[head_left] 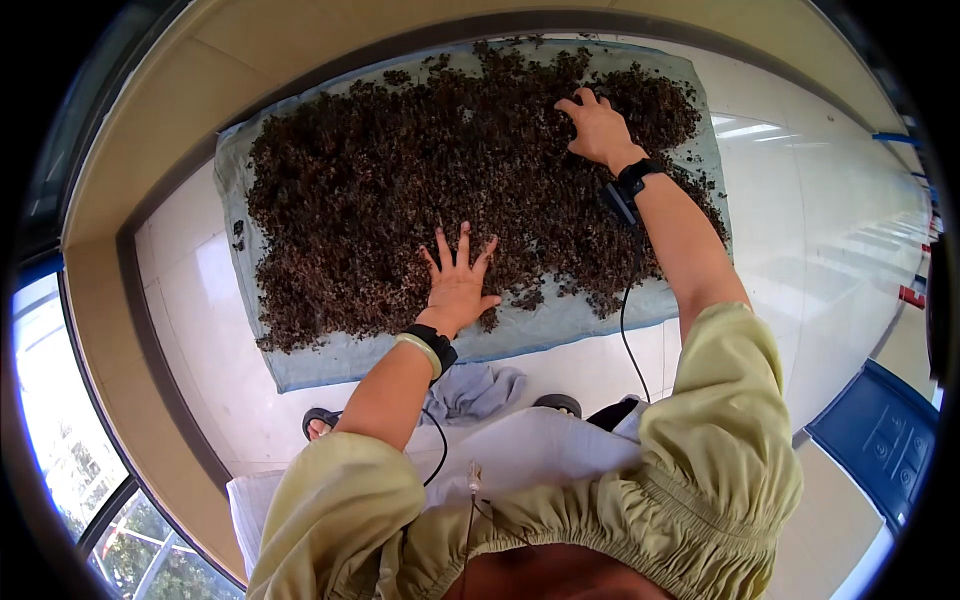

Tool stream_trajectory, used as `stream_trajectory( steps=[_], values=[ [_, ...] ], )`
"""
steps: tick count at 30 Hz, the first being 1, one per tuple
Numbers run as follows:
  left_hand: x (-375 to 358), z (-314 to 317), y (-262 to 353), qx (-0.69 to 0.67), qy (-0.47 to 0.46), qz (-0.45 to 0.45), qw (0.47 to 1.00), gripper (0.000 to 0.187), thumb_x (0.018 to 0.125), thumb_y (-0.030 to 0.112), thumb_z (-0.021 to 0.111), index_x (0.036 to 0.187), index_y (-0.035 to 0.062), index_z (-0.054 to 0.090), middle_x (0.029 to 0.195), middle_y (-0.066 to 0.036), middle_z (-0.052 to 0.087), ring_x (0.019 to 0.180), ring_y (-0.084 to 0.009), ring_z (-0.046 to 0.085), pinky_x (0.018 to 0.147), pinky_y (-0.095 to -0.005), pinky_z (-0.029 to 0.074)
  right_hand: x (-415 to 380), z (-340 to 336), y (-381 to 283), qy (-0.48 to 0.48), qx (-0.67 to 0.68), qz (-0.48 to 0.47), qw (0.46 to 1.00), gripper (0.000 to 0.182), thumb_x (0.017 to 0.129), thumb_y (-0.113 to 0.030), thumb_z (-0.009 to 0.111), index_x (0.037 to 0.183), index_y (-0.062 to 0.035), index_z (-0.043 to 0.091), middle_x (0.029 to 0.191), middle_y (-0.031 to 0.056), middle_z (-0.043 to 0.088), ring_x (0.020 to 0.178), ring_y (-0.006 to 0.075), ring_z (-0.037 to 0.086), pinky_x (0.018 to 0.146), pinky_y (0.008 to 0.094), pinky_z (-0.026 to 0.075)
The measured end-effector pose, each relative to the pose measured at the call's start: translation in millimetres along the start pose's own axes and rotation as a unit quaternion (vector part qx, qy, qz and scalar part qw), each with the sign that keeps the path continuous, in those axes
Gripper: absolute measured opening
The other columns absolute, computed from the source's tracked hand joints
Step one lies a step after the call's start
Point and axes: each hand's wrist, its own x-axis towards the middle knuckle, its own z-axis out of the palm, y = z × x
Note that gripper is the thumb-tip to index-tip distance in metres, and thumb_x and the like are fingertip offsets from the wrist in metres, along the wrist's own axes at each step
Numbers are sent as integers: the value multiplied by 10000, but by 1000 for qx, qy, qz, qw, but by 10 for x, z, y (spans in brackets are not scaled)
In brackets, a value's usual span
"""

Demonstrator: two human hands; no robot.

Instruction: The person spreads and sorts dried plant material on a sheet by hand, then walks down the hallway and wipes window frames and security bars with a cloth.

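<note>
Dark brown, dried plant clusters (380, 210) lie in a thick, uneven layer; their exact kind is not clear. They cover most of a pale blue-green sheet (360, 368) on the floor. My left hand (457, 287) rests on the near part of the layer, fingers spread, with nothing held. Farther out, near the far right of the layer, is my right hand (598, 130). Its fingers are apart and bent down toward the clusters, and no held thing shows. Each wrist wears a black band, and a pale bangle circles the left one.
A crumpled grey cloth (472, 393) lies between my feet at the sheet's near edge. Black cables (626, 330) hang from the wrist bands. Tan wall (300, 45) curves behind the sheet. At the right stands a blue chair (875, 435), and white tiled floor (780, 230) surrounds the sheet.
</note>
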Motion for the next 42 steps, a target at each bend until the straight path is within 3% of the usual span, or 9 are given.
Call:
stream_trajectory(
  steps=[6, 14, 17, 21, 27, 33, 37, 40, 42],
  values=[
    [-21, -35, 19, -2, -7, -6, 1000, 992, 766, 511, 740, 1543, 290, 165, 1601, -184, -6, 1424, -530, -24, 1110, -707, 64, -129, -258, 599, 234, 108, 48, 965, 671, 758, -197, 754, 1372, -233, 486, 1377, 190, 443, 1172, 432, 514, 908, 512, 531],
    [-29, -45, 44, 10, -5, -9, 1000, 990, 777, 510, 733, 1545, 283, 151, 1602, -180, -9, 1425, -529, -22, 1112, -704, 75, -171, -123, 938, 273, 243, 23, 931, 789, 820, -363, 759, 1482, -288, 336, 1577, 127, 183, 1374, 411, 328, 1028, 559, 444],
    [-37, -31, 40, 20, -2, -12, 1000, 993, 776, 506, 736, 1545, 283, 148, 1602, -178, -6, 1424, -530, -16, 1111, -706, 77, -271, 21, 986, 247, 95, 63, 962, 778, 849, -477, 694, 1500, -301, 305, 1605, 56, 129, 1445, 380, 183, 1079, 665, 311],
    [-36, -41, 63, 30, -3, -5, 1000, 1011, 777, 534, 720, 1549, 274, 122, 1599, -192, -14, 1416, -547, 3, 1099, -718, 71, -597, 241, 970, -40, 25, 203, 978, 679, 929, -610, 460, 1507, -292, 302, 1617, 15, 96, 1467, 379, 103, 1107, 715, 147],
    [-105, -96, 58, -11, 18, -5, 1000, 971, 754, 461, 774, 1532, 300, 215, 1605, -163, 39, 1436, -503, -2, 1125, -691, 67, -1219, 589, 1112, -59, 64, 262, 961, 590, 957, -470, 479, 1494, -269, 336, 1600, 56, 194, 1458, 407, 140, 1076, 733, 122],
    [-452, -373, 15, -21, 269, 24, 963, 755, 715, 433, 805, 1386, 237, 521, 1587, -152, 156, 1440, -481, 30, 1088, -711, 89, -1556, 525, 516, 133, 81, 117, 981, 771, 826, -546, 665, 1482, -299, 344, 1574, 102, 229, 1443, 448, 126, 1032, 763, 169],
    [-657, -267, -432, -24, 150, -148, 977, 1058, 623, 529, 845, 1508, 307, 309, 1604, -160, 86, 1442, -495, 26, 1053, -740, 131, -1566, 572, 16, 81, 133, 55, 986, 863, 771, -356, 788, 1490, -319, 312, 1564, 117, 221, 1395, 452, 240, 1003, 693, 332],
    [-884, -203, -575, -10, 123, -131, 984, 1111, 572, 435, 895, 1505, 275, 314, 1598, -169, 103, 1441, -502, 25, 1041, -736, 194, -1561, 717, 80, 123, 126, 38, 984, 835, 773, -202, 790, 1474, -296, 346, 1420, 162, 400, 1226, 409, 463, 959, 512, 467],
    [-1045, -129, -641, -7, 164, -118, 979, 1039, 589, 274, 904, 1478, 265, 366, 1573, -119, 215, 1408, -471, 189, 994, -682, 317, -1624, 741, 155, 149, 133, 35, 979, 755, 775, -175, 772, 1433, -264, 411, 1257, 153, 502, 1151, 377, 505, 914, 470, 494]
  ],
)
